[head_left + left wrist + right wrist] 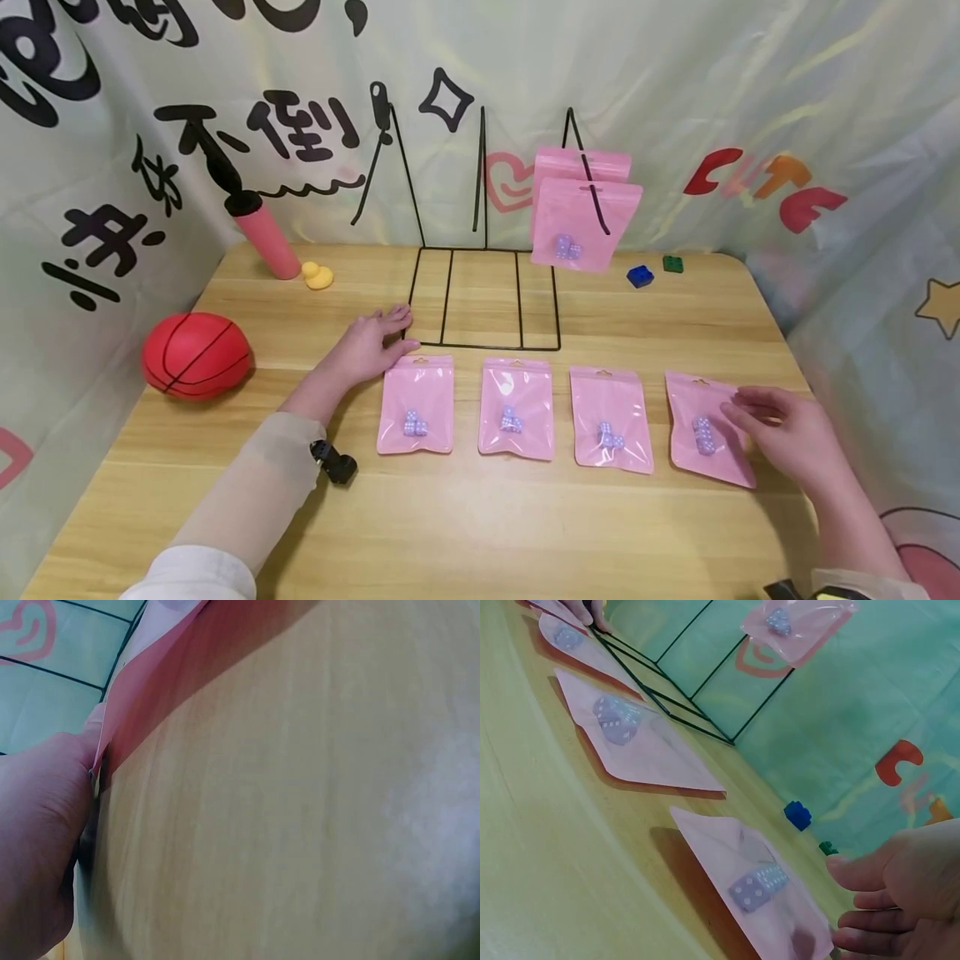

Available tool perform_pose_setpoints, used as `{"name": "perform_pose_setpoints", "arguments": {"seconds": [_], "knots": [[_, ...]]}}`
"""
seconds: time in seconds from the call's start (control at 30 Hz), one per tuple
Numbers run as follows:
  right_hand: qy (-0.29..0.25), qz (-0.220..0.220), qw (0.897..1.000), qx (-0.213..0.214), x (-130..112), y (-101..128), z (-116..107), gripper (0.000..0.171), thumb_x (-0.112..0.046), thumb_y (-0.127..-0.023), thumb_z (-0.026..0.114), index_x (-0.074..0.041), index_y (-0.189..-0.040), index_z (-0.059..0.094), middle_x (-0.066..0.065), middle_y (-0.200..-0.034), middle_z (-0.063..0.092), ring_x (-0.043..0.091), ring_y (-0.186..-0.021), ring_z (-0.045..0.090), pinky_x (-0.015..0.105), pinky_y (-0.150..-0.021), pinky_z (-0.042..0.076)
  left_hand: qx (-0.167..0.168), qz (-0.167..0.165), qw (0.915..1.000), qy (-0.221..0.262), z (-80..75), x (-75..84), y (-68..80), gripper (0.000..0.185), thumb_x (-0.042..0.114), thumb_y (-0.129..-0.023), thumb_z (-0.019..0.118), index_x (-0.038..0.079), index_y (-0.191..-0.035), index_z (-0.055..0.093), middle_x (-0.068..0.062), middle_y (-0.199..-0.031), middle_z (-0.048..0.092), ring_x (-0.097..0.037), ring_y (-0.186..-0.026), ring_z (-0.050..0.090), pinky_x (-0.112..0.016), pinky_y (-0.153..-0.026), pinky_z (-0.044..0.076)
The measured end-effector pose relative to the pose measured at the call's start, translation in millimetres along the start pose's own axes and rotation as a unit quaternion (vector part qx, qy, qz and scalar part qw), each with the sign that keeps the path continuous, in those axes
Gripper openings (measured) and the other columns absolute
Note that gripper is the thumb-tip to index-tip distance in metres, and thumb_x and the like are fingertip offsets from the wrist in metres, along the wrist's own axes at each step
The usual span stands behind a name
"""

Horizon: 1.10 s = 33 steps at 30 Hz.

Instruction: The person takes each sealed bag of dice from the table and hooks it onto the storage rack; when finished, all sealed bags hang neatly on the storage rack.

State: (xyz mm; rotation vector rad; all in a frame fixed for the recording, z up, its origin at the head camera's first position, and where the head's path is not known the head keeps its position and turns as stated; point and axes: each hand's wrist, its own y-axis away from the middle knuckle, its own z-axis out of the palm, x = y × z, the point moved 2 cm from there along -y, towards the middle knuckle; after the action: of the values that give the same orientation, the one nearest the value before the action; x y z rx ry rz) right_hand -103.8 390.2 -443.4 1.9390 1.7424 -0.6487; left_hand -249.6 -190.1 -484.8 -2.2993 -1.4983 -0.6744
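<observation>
Four pink zip bags with small purple dice lie in a row: the leftmost bag point(431, 387), second bag point(517, 385), third bag point(630, 400) and rightmost bag point(690, 400). My right hand point(787, 433) is at the rightmost bag's right edge. In the right wrist view its thumb stands apart from the fingers point(874, 922), whose tips are right at the bag's edge. My left hand point(367, 346) holds the front left corner of a black wire rack point(487, 346), just above the leftmost bag. On the rack's right hook hang two pink bags point(600, 208), one before the other.
A red ball point(197, 356) is at the left edge of the table. Behind it are a pink pump point(266, 237) and a yellow rubber duck point(317, 276). Blue point(640, 277) and green point(672, 264) toy bricks lie at the back right. A printed cloth hangs behind the table.
</observation>
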Motion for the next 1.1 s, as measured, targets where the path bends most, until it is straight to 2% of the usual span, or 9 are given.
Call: {"name": "perform_pose_setpoints", "arguments": {"seconds": [0.1, 0.2, 0.23, 0.4, 0.53, 0.67, 0.87, 1.0, 1.1], "knots": [[0.012, 0.024, 1.0, 0.009, 3.5, 3.3, -1.3, 0.055, -0.032, -0.1, 0.078, 0.013, -0.128, 0.065, 0.034, -0.12, 0.068, 0.008, -0.093, 0.067, 0.004, -0.067, 0.045, 0.001, -0.001, 1.0, 0.001, 0.1, -0.3, -0.5, 0.063, 0.041, -0.105, 0.067, 0.003, -0.153, 0.053, -0.009, -0.165, 0.039, -0.043, -0.153, 0.031, -0.063, -0.127, 0.014], [0.018, 0.059, 0.998, 0.008, 6.2, 6.2, -2.3, 0.061, -0.036, -0.099, 0.077, 0.014, -0.13, 0.062, 0.034, -0.12, 0.068, 0.032, -0.098, 0.068, 0.007, -0.063, 0.046, 0.001, -0.002, 1.0, 0.004, 0.7, -1.0, -1.3, 0.063, 0.042, -0.106, 0.067, 0.003, -0.153, 0.053, -0.008, -0.165, 0.039, -0.04, -0.154, 0.032, -0.062, -0.127, 0.014], [0.014, 0.071, 0.997, 0.005, 6.8, 6.8, -2.3, 0.063, -0.037, -0.099, 0.077, 0.015, -0.131, 0.06, 0.034, -0.119, 0.068, 0.033, -0.096, 0.068, 0.008, -0.062, 0.048, 0.001, -0.002, 1.0, 0.005, 0.8, -1.2, -1.1, 0.063, 0.043, -0.105, 0.067, 0.003, -0.153, 0.053, -0.007, -0.165, 0.039, -0.04, -0.154, 0.031, -0.062, -0.127, 0.013], [-0.014, 0.126, 0.992, -0.016, 9.3, 4.2, 0.3, 0.077, -0.043, -0.097, 0.078, 0.018, -0.138, 0.053, 0.03, -0.114, 0.069, 0.003, -0.077, 0.06, 0.017, -0.06, 0.055, 0.001, -0.003, 1.0, 0.006, 0.7, -2.3, -0.5, 0.064, 0.043, -0.105, 0.067, 0.003, -0.152, 0.053, -0.007, -0.165, 0.038, -0.036, -0.154, 0.032, -0.06, -0.127, 0.015], [-0.022, 0.166, 0.986, -0.026, 11.5, 0.3, 4.3, 0.085, -0.047, -0.096, 0.079, 0.016, -0.144, 0.048, 0.023, -0.109, 0.07, 0.013, -0.079, 0.06, 0.021, -0.058, 0.053, 0.004, 0.0, 1.0, 0.003, 0.7, -3.0, -1.3, 0.065, 0.045, -0.105, 0.067, 0.002, -0.152, 0.053, -0.008, -0.165, 0.038, -0.034, -0.154, 0.032, -0.058, -0.127, 0.017], [-0.045, 0.184, 0.982, -0.021, 13.7, -0.3, 7.7, 0.078, -0.042, -0.094, 0.082, 0.013, -0.142, 0.052, 0.014, -0.098, 0.069, 0.017, -0.077, 0.058, 0.024, -0.056, 0.052, 0.002, 0.003, 1.0, 0.004, 0.8, -2.5, -1.9, 0.066, 0.046, -0.105, 0.066, 0.003, -0.152, 0.053, -0.007, -0.165, 0.038, -0.035, -0.155, 0.031, -0.06, -0.127, 0.016], [-0.065, 0.174, 0.982, -0.027, 13.5, -0.5, 8.6, 0.067, -0.041, -0.099, 0.077, 0.013, -0.134, 0.06, 0.006, -0.092, 0.066, 0.012, -0.072, 0.057, 0.026, -0.055, 0.051, 0.011, 0.006, 0.9999, 0.006, 0.4, -2.6, -2.7, 0.063, 0.043, -0.104, 0.068, 0.002, -0.15, 0.055, -0.008, -0.163, 0.04, -0.033, -0.153, 0.034, -0.056, -0.127, 0.019], [-0.102, 0.159, 0.981, -0.041, 12.2, 0.3, 8.0, 0.06, -0.031, -0.103, 0.073, 0.018, -0.134, 0.057, 0.0, -0.091, 0.067, 0.01, -0.073, 0.061, 0.025, -0.059, 0.056, 0.012, 0.005, 0.9999, 0.003, 0.9, -3.3, -2.7, 0.063, 0.043, -0.104, 0.068, 0.002, -0.15, 0.055, -0.008, -0.163, 0.04, -0.034, -0.153, 0.034, -0.058, -0.127, 0.018], [-0.135, 0.133, 0.981, -0.039, 9.0, 2.1, 6.9, 0.047, -0.022, -0.103, 0.073, 0.019, -0.124, 0.062, -0.008, -0.086, 0.069, 0.007, -0.072, 0.063, 0.023, -0.06, 0.058, 0.009, 0.003, 1.0, 0.002, 1.4, -2.9, -2.1, 0.062, 0.043, -0.105, 0.068, 0.002, -0.15, 0.055, -0.009, -0.164, 0.04, -0.036, -0.153, 0.034, -0.059, -0.127, 0.016]]}}
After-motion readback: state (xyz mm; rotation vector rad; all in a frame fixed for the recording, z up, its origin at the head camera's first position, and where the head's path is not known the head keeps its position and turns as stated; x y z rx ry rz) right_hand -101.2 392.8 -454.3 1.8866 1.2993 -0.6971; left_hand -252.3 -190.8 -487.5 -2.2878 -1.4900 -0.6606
